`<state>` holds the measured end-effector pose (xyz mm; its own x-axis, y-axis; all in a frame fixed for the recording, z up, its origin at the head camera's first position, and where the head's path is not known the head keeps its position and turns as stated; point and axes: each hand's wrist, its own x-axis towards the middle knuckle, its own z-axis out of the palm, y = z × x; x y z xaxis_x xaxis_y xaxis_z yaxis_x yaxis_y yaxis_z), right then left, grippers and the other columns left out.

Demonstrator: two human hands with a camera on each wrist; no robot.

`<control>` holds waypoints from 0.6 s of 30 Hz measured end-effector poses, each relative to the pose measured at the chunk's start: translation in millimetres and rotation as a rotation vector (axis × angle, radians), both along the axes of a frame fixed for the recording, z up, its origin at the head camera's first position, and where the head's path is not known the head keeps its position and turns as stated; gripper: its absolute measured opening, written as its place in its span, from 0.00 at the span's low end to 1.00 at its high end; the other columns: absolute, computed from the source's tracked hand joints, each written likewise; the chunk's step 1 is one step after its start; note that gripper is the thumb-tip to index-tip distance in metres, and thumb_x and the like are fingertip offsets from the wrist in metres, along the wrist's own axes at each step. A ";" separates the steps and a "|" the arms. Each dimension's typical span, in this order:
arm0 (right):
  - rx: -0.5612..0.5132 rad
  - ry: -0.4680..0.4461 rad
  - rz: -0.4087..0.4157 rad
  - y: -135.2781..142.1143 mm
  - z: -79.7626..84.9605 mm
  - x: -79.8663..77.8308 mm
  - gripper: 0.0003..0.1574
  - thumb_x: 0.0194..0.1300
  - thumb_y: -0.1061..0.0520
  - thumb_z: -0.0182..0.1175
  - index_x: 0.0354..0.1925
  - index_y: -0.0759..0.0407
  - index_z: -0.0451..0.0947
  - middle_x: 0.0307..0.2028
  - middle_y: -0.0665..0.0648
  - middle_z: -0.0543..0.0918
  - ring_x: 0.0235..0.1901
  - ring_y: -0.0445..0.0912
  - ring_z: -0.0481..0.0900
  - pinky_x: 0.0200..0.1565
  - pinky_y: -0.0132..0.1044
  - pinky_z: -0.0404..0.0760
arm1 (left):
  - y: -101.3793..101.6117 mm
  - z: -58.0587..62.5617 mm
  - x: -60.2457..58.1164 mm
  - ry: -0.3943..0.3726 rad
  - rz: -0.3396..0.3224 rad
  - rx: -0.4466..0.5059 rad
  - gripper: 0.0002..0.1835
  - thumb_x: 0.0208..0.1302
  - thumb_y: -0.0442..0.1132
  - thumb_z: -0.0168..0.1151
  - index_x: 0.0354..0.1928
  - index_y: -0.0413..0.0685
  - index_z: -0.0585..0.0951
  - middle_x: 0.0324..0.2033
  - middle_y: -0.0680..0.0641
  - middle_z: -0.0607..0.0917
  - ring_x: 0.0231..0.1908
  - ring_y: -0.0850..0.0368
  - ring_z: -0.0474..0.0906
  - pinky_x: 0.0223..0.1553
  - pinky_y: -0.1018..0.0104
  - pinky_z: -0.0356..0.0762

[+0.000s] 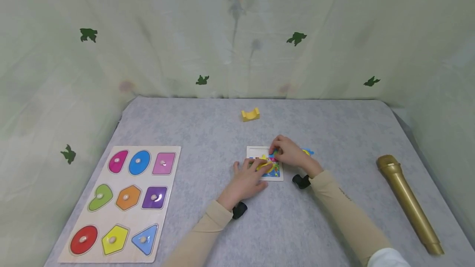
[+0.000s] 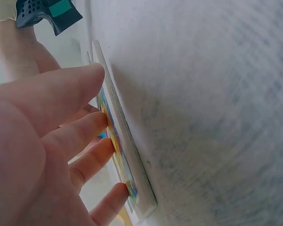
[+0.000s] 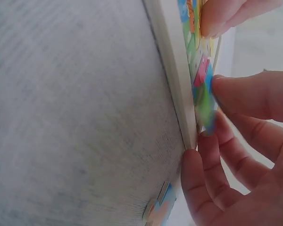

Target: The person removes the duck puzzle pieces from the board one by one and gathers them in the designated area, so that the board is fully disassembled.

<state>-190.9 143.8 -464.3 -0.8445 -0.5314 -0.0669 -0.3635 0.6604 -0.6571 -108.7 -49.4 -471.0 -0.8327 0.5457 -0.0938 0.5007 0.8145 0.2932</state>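
your left hand (image 1: 248,179) lies flat, fingers straight, pressing down on the near-left part of the small jigsaw tray (image 1: 254,151) at the middle of the grey table (image 1: 319,217). your right hand (image 1: 291,153) pinches a bright puzzle piece (image 3: 203,101) at the tray's right edge, thumb and fingers curled round it. by my read you're seating that piece, with the tray partly filled. the next move calls for lining its tabs up with the neighbours and pressing flat while the left hand holds the tray steady. the tray is white-framed, thin, with a colourful picture in yellow, blue and red; 1 loose piece (image 3: 160,207) lies on the cloth just beside your right hand. well apart sit a yellow block (image 1: 250,114), a 9-shape peg board (image 1: 126,201) and a gold microphone (image 1: 408,203).
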 end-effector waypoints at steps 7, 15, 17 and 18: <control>-0.116 -0.009 -0.007 3.4 -3.5 0.1 0.13 0.58 0.73 0.55 0.37 0.58 0.78 0.41 0.56 0.78 0.38 0.50 0.73 0.43 0.45 0.73 | -0.6 1.5 0.8 -0.009 -0.006 0.005 0.29 0.68 0.51 0.57 0.70 0.60 0.67 0.66 0.52 0.65 0.63 0.46 0.56 0.53 0.35 0.52; -0.244 -0.088 -0.110 23.2 -0.2 -7.4 0.09 0.63 0.68 0.57 0.41 0.60 0.78 0.40 0.58 0.80 0.31 0.50 0.74 0.33 0.40 0.74 | -0.4 2.0 1.6 -0.008 -0.010 -0.003 0.29 0.69 0.51 0.56 0.70 0.60 0.66 0.67 0.53 0.64 0.64 0.46 0.56 0.54 0.34 0.51; -0.292 -0.099 -0.131 35.1 2.5 -8.8 0.09 0.64 0.67 0.57 0.43 0.63 0.78 0.42 0.61 0.79 0.30 0.51 0.74 0.31 0.39 0.74 | -0.8 1.9 1.9 -0.010 -0.009 -0.001 0.29 0.68 0.51 0.56 0.70 0.61 0.66 0.67 0.54 0.64 0.63 0.46 0.56 0.54 0.34 0.51; -0.309 -0.100 -0.141 42.2 3.7 -9.1 0.10 0.64 0.67 0.57 0.44 0.64 0.77 0.43 0.63 0.79 0.31 0.51 0.75 0.31 0.38 0.74 | -1.1 2.1 2.1 -0.015 -0.008 -0.001 0.29 0.69 0.51 0.56 0.70 0.61 0.66 0.67 0.54 0.64 0.63 0.46 0.56 0.54 0.34 0.51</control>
<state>-200.0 186.0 -460.6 -0.9084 -0.4180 -0.0072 -0.2067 0.4640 -0.8614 -106.6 -50.5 -469.0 -0.8270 0.5520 -0.1067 0.5026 0.8109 0.2998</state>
